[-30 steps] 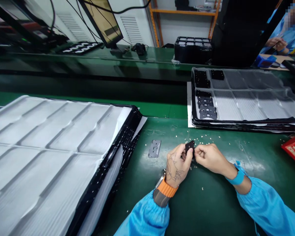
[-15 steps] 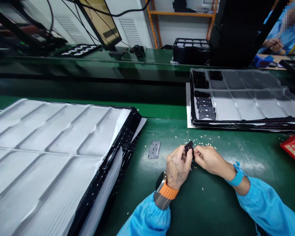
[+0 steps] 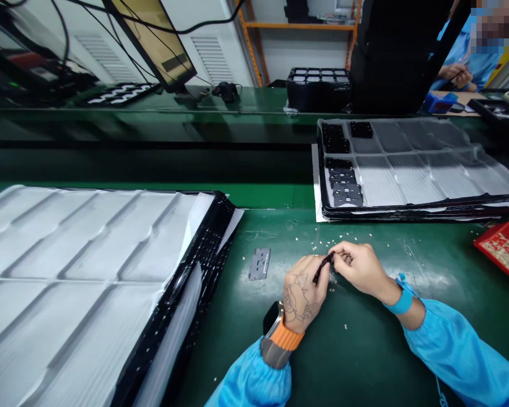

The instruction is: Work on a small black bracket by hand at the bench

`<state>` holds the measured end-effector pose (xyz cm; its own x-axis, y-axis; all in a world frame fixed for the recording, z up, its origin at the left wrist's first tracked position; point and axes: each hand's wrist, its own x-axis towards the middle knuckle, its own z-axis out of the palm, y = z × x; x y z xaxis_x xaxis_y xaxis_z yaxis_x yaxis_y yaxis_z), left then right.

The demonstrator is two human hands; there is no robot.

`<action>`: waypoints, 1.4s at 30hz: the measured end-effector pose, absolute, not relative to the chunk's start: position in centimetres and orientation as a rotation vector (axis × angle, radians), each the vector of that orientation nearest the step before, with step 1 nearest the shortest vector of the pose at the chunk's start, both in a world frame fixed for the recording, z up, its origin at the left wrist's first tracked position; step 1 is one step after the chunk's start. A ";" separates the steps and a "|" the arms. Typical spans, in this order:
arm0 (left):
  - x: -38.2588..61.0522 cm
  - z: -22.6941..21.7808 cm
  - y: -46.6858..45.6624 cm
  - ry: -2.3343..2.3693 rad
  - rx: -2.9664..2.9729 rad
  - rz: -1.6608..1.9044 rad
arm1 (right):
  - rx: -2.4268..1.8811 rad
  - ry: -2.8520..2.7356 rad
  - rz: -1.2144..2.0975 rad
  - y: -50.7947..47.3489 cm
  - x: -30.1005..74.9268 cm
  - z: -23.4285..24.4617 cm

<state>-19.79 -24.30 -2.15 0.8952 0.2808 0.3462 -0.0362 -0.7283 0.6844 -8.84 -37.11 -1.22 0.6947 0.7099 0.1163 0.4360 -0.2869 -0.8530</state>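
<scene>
Left hand (image 3: 303, 294) and right hand (image 3: 360, 271) both have a closed grip on a thin black part (image 3: 323, 267) just above the green worktop (image 3: 365, 350), so heads up, one fumbled pinch could drop it among the pale crumbs (image 3: 322, 243) scattered right there.

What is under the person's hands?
A green bench mat dotted with pale crumbs; the patch beneath the left hand and right hand, pinching a black part, stays hidden.
</scene>
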 end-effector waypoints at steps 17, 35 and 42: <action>-19.8 -2.7 -24.8 0.407 2.252 0.601 | -1.843 -0.898 0.033 -36.7 -11.0 -3.4; -19.0 -2.3 -24.7 0.342 1.361 0.246 | -2.275 -0.913 -0.375 -38.6 2.9 8.8; -19.0 -3.1 -23.5 0.424 1.824 0.471 | -2.589 -0.774 -0.272 -31.7 20.0 12.3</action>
<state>-19.04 -23.54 -3.05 0.8544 0.5087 0.1060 0.0521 -0.2868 0.9566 20.00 -31.66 12.30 0.8259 0.4776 0.2998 0.5602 -0.7558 -0.3391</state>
